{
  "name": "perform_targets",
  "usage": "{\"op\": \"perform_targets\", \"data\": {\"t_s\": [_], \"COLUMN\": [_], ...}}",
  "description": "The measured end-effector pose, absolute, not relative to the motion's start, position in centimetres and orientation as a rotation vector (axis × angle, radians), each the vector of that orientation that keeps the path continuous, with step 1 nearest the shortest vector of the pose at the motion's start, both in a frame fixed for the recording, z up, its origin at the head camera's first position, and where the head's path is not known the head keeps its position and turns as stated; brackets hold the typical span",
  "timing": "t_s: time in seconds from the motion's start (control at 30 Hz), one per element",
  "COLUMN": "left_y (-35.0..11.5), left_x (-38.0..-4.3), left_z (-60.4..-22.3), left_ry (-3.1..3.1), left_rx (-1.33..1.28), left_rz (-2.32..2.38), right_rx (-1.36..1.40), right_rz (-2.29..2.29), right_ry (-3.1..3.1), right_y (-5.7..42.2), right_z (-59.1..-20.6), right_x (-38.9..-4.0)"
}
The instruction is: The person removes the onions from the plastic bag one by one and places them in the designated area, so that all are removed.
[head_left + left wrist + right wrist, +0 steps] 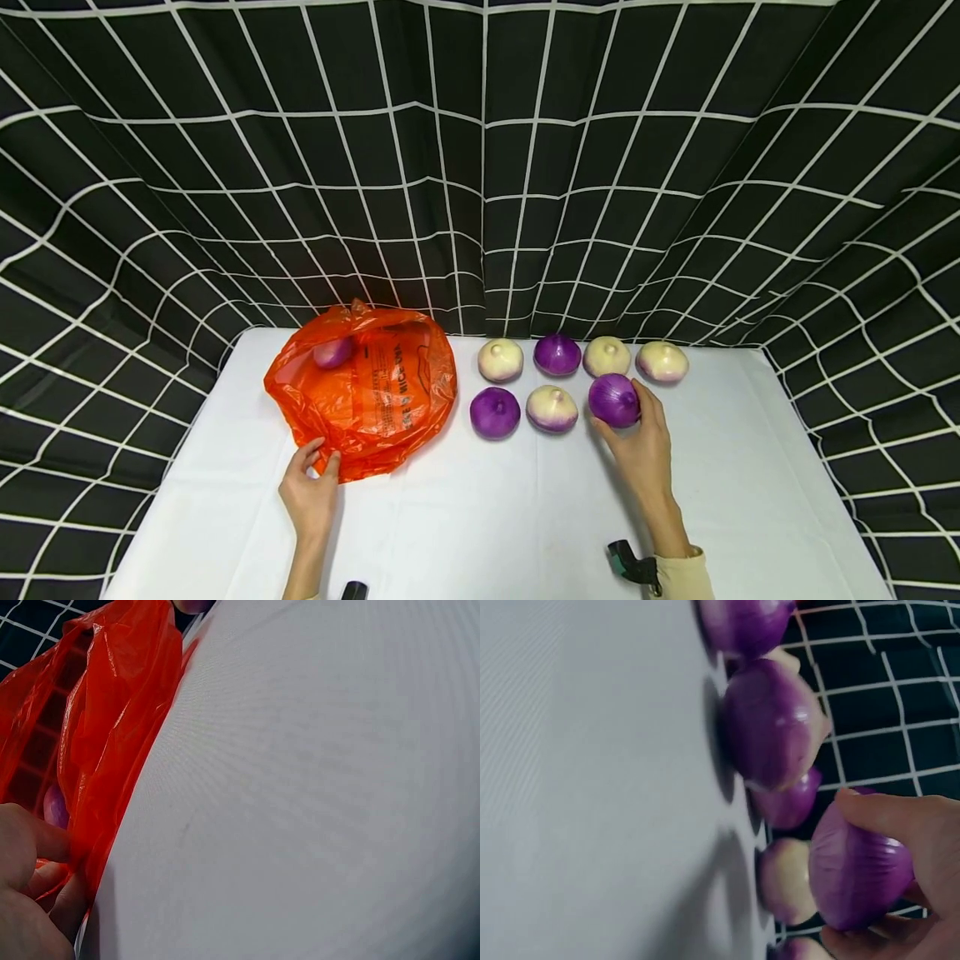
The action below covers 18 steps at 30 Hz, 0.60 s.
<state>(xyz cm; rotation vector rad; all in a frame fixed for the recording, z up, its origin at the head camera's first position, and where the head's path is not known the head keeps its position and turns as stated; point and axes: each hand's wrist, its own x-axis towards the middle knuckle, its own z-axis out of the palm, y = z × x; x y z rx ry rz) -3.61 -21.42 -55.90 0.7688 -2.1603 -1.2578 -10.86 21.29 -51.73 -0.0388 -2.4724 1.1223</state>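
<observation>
My right hand (641, 446) grips a purple onion (614, 401) between thumb and fingers at the right end of the front row. In the right wrist view, the held onion (859, 862) appears beside a paler one, with a shadow on the cloth below. At the left, my left hand (311, 496) pinches the near edge of a red plastic bag (420, 367). The bag's mouth gapes toward me, and one onion (332, 353) lies inside. The left wrist view shows fingers (52, 844) on the bag's film, with the inner onion (55, 807) partly hidden.
Beside the held onion sit a white-and-purple onion (552, 409) and a purple onion (495, 412). Behind them a row holds several more, among them a purple onion (557, 355) and a pale onion (663, 362). A white cloth (465, 517) covers the table; black gridded curtain (480, 167) surrounds it.
</observation>
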Motion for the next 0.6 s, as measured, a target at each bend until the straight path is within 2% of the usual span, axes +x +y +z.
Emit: {"op": "perform_targets", "data": {"t_s": [0.6], "left_y": [-21.6], "left_x": [-3.6], "left_z": [-56.0], "left_ry": [-2.168], "left_rx": [0.779], "left_rz": [-1.273], "right_rx": [-0.086], "right_rz": [1.097], "right_ry": [-2.668], "right_y": [22.0], "right_z": [-53.5], "right_x": [-10.5]}}
